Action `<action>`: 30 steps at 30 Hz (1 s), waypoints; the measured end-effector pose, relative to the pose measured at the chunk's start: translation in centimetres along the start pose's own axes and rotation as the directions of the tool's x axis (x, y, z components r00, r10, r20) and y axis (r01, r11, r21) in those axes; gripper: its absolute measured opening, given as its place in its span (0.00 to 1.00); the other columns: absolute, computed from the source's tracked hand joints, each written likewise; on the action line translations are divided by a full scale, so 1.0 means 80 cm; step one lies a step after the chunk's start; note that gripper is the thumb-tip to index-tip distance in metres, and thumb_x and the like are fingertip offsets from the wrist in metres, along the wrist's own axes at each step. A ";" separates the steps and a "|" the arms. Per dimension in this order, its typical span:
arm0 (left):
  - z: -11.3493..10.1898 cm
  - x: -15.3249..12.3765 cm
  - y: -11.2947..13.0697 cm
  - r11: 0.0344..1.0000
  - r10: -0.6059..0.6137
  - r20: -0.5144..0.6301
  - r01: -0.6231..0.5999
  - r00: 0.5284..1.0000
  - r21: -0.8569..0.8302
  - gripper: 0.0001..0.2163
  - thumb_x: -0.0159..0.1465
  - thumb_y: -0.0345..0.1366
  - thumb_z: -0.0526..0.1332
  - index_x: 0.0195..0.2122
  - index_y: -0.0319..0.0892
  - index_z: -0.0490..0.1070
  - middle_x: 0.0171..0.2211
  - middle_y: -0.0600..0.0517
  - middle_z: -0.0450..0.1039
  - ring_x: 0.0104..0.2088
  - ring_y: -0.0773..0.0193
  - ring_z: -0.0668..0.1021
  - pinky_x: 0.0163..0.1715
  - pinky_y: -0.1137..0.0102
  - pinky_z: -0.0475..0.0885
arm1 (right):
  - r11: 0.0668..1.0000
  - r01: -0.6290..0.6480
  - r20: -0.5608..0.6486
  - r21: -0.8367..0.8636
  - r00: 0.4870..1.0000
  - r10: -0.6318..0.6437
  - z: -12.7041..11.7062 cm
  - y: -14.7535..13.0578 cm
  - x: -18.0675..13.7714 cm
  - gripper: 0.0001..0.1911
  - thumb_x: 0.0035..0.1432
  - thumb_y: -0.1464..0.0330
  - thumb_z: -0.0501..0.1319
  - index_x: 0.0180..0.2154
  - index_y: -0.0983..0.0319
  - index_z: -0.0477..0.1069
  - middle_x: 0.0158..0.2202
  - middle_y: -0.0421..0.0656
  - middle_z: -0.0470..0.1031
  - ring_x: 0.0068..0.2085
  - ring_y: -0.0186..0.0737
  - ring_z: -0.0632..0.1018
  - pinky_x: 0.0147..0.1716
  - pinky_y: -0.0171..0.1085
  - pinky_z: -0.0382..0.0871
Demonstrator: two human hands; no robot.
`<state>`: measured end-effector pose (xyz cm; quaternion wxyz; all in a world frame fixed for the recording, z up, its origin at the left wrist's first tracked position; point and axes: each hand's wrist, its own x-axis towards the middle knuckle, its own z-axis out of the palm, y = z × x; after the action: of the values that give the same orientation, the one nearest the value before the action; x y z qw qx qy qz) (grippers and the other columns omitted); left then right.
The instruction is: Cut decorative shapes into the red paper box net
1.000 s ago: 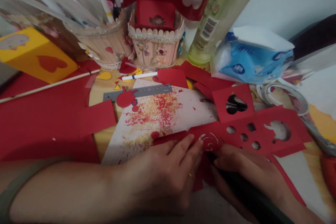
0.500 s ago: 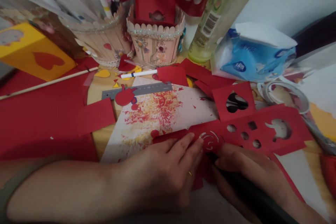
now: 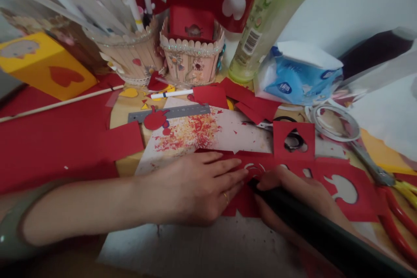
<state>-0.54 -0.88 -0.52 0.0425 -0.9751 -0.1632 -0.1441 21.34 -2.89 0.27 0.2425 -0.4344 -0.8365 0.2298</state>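
My left hand (image 3: 198, 186) lies flat on a red card strip (image 3: 361, 182), fingers stretched toward the right. A ring is on one finger and a greenish bangle (image 3: 19, 230) on the wrist. In my right hand (image 3: 293, 186) is a thick black pen-shaped tool (image 3: 302, 221), gripped between thumb and fingers. Its tip meets the card just below some curved cut-out slits (image 3: 256, 168); the exact point is hidden. An apple-like shape is cut through the strip's right end. Above it stands a red square flap (image 3: 280, 143) with a heart-shaped hole.
Black-handled scissors (image 3: 265, 126) lie behind the flap, near a tape roll (image 3: 353, 128). Red-handled scissors (image 3: 389, 221) are at right. A grey ruler (image 3: 189, 110), stick baskets (image 3: 192, 58), a green bottle (image 3: 257, 39), a tissue pack (image 3: 299, 78) and a yellow box (image 3: 48, 69) stand or lie behind.
The card strip has turned, its right end swinging toward me. Both hands stay on it, the tool lying flatter to the right. More of the black-handled scissors shows, and the view has shifted.
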 end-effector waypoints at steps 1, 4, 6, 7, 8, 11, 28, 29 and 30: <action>0.000 0.000 0.002 1.000 -0.007 -0.004 0.007 1.000 -0.009 0.13 0.69 0.30 0.50 0.48 0.39 0.73 0.53 0.51 0.72 0.52 0.62 0.75 0.49 0.68 0.70 | 1.000 -0.004 -0.037 -0.012 0.999 0.004 0.003 0.000 -0.002 0.11 0.49 0.77 0.55 0.31 0.55 0.58 0.18 0.30 0.66 0.15 0.27 0.67 0.14 0.26 0.64; -0.001 -0.001 0.008 0.999 -0.032 0.014 0.033 0.999 -0.016 0.15 0.70 0.29 0.48 0.49 0.38 0.73 0.53 0.50 0.72 0.51 0.63 0.76 0.45 0.69 0.72 | 0.998 0.017 -0.099 -0.063 0.995 -0.023 0.011 0.001 -0.007 0.11 0.49 0.76 0.56 0.31 0.55 0.58 0.19 0.31 0.68 0.16 0.27 0.69 0.16 0.27 0.64; -0.001 -0.001 0.012 0.999 -0.036 0.027 0.036 0.999 -0.013 0.15 0.70 0.29 0.48 0.50 0.36 0.72 0.54 0.47 0.71 0.51 0.61 0.76 0.43 0.69 0.73 | 0.995 0.048 -0.114 -0.089 0.992 -0.058 0.014 0.003 -0.010 0.11 0.49 0.76 0.57 0.31 0.56 0.58 0.20 0.32 0.69 0.17 0.27 0.69 0.17 0.27 0.64; -0.002 0.000 0.013 0.999 -0.035 0.029 0.036 0.999 -0.011 0.15 0.69 0.29 0.48 0.50 0.36 0.71 0.54 0.46 0.71 0.51 0.60 0.75 0.42 0.69 0.73 | 0.994 0.060 -0.114 -0.093 0.991 -0.070 0.015 0.004 -0.011 0.10 0.49 0.76 0.57 0.31 0.56 0.58 0.21 0.32 0.69 0.17 0.27 0.69 0.17 0.27 0.63; -0.002 0.000 0.014 0.999 -0.031 0.029 0.031 0.999 -0.009 0.14 0.69 0.29 0.49 0.51 0.35 0.71 0.54 0.45 0.71 0.51 0.59 0.75 0.42 0.69 0.74 | 0.994 0.070 -0.117 -0.090 0.990 -0.080 0.015 0.004 -0.012 0.10 0.50 0.76 0.57 0.31 0.56 0.58 0.21 0.31 0.69 0.17 0.26 0.69 0.17 0.27 0.62; -0.003 0.000 0.015 1.000 -0.028 0.041 0.027 0.999 0.007 0.14 0.68 0.29 0.51 0.52 0.34 0.70 0.54 0.43 0.70 0.52 0.57 0.75 0.40 0.68 0.75 | 0.993 0.075 -0.121 -0.091 0.989 -0.085 0.016 0.004 -0.012 0.10 0.50 0.76 0.56 0.31 0.56 0.58 0.20 0.31 0.67 0.17 0.26 0.67 0.16 0.27 0.59; -0.004 0.000 0.014 0.999 -0.031 0.062 0.034 0.998 -0.037 0.17 0.68 0.25 0.45 0.54 0.30 0.68 0.54 0.43 0.69 0.53 0.57 0.75 0.42 0.67 0.76 | 0.991 0.123 -0.003 -0.043 0.992 -0.124 0.010 0.011 -0.016 0.12 0.50 0.78 0.54 0.30 0.56 0.55 0.19 0.30 0.63 0.16 0.28 0.65 0.16 0.29 0.58; -0.004 0.000 0.014 0.999 -0.031 0.061 0.033 0.998 -0.041 0.17 0.68 0.25 0.45 0.54 0.30 0.68 0.54 0.43 0.69 0.52 0.57 0.75 0.42 0.67 0.76 | 0.992 0.123 -0.004 -0.040 0.992 -0.123 0.011 0.011 -0.015 0.12 0.50 0.78 0.54 0.30 0.56 0.55 0.19 0.30 0.63 0.16 0.27 0.65 0.16 0.29 0.57; -0.004 0.000 0.014 0.998 -0.031 0.059 0.033 0.998 -0.044 0.18 0.68 0.24 0.45 0.54 0.30 0.68 0.54 0.43 0.69 0.52 0.57 0.75 0.42 0.67 0.76 | 0.992 0.118 -0.008 -0.038 0.993 -0.118 0.011 0.011 -0.015 0.11 0.50 0.78 0.54 0.30 0.56 0.55 0.19 0.30 0.64 0.17 0.27 0.65 0.16 0.29 0.58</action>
<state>-0.28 -1.96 -0.28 0.0135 -0.9769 -0.1766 -0.1197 21.97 -3.59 -1.20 0.2520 -0.3899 -0.8635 0.1972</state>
